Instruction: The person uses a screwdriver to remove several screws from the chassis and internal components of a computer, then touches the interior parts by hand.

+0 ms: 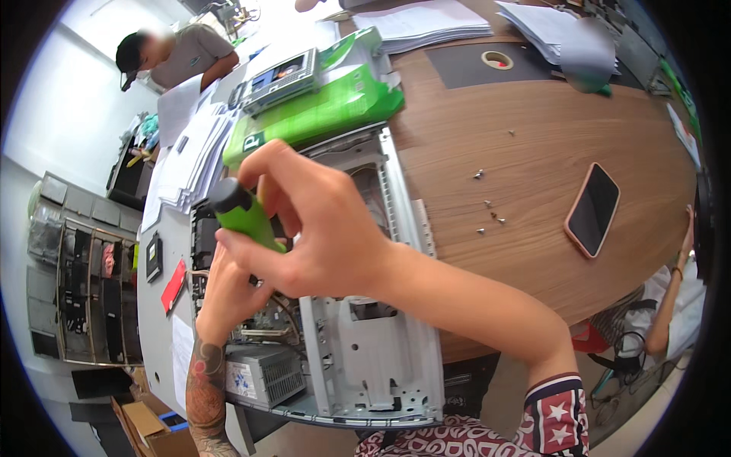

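My right hand point(320, 221) grips the green and black handle of a screwdriver point(255, 222) from above, thumb and fingers wrapped round it. The handle tilts over an opened computer case point(381, 373); my hands hide the tool's tip. Lower and to the left, my left hand point(227, 293) reaches into the case beneath the screwdriver, its fingers mostly covered by my right hand. A silver power supply box point(266, 375) sits in the case's near left corner, next to cables and boards.
Several loose screws point(478, 174) and a phone point(592, 209) lie on the wooden table point(502, 297) to the right. Beyond the case, a drive unit point(280, 79) rests on a green paper pack point(335, 103). Paper stacks point(422, 24) and a tape roll point(496, 60) stand farther back. A person point(186, 57) works at far left.
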The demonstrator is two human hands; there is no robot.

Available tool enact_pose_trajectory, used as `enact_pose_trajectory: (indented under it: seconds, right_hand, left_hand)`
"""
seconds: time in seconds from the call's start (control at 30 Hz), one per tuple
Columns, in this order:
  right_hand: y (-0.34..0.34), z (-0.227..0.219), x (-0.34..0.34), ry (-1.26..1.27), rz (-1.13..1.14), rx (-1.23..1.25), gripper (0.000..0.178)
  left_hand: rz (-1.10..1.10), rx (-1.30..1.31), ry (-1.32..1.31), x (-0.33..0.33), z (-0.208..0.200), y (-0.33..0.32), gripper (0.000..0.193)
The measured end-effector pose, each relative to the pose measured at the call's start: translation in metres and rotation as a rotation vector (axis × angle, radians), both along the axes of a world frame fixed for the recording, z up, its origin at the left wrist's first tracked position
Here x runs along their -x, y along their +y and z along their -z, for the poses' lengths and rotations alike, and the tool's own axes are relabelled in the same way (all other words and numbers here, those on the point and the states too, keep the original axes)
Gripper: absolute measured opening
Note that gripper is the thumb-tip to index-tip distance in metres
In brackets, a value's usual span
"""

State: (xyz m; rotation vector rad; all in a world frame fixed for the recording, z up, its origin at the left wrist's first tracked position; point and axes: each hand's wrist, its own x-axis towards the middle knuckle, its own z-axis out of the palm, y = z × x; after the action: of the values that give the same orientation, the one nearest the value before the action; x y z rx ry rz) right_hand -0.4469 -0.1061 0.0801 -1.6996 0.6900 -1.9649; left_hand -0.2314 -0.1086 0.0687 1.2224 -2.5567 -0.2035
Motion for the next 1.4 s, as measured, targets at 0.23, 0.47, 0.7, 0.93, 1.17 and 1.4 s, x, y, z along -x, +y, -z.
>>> enact_pose_trajectory:
  seconds: [0.23,0.47,0.7,0.93,1.17,1.4]
  right_hand:
    - [0.003,-0.001,-0.006,0.023,-0.018,-0.01,0.041]
    - [0.005,-0.006,0.0,0.041,-0.012,-0.065,0.04]
    - [0.004,-0.006,-0.004,0.006,-0.025,-0.103,0.04]
    - [0.003,-0.002,-0.001,0.077,-0.018,-0.075,0.04]
    - [0.002,-0.002,0.0,0.093,-0.03,-0.081,0.039]
    - [0.004,-0.003,0.001,0.119,-0.035,-0.106,0.041]
  left_hand:
    - [-0.037,0.029,-0.053,-0.013,-0.006,0.007,0.049]
    - [-0.005,0.056,-0.033,-0.012,-0.004,0.003,0.052]
    - [-0.103,0.159,-0.076,-0.014,-0.014,0.003,0.061]
    - [-0.055,0.077,0.018,-0.013,-0.016,0.001,0.057]
    - [-0.075,0.072,0.105,-0.012,-0.011,0.0,0.051]
    - [-0.108,0.079,0.128,-0.013,-0.01,-0.002,0.046]
